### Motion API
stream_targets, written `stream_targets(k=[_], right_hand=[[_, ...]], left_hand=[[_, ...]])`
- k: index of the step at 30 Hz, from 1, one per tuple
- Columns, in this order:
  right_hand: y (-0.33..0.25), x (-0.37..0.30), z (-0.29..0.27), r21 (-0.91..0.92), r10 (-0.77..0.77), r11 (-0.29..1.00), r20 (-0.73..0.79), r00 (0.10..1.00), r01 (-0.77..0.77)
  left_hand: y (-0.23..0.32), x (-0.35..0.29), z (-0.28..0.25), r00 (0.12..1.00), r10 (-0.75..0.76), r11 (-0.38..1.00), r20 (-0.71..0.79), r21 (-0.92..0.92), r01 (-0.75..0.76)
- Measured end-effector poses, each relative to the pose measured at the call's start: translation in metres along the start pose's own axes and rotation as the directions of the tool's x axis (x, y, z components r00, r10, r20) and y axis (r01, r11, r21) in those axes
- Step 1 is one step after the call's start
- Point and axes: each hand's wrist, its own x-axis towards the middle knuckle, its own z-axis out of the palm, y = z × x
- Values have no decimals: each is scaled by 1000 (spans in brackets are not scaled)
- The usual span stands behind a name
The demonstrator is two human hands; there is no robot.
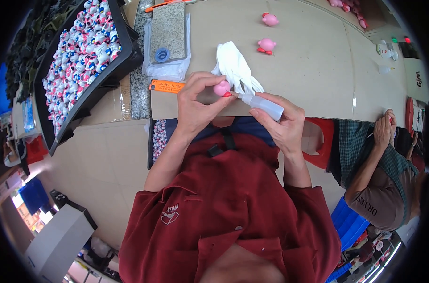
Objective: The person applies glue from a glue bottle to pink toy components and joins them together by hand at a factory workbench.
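Note:
Between the thumb and fingers of my left hand is a small round pink figurine with a red foot. My right hand grips a translucent squeeze bottle, its narrow tip pointing left at the figurine, close to the red foot. Whether the tip touches it I cannot tell. Just beyond my hands lies a white glove on the table. Two more pink figurines, one nearer and one farther, rest on the table beyond the glove, toward the right.
A black bin heaped with small white, blue and pink figures stands at left. Beside it are a stone slab on plastic wrap, a blue ring-shaped cap and an orange strip. Far right, a cardboard box holds pink figurines; a co-worker sits at right.

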Motion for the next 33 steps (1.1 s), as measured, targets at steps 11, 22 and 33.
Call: stream_targets(k=[11,22,33], right_hand=[[-2,-1,-3,75,53,996,-16,998,-51],[24,20,-21,-21,52,998,-218,975,-58],[50,38,-22,-116,2,992,-331,944,-43]], left_hand=[[1,2,0,998,-44,998,-33,-35,42],[4,-2,-3,990,-118,983,77,-131,127],[4,-3,-1,984,-152,941,97,-289,174]])
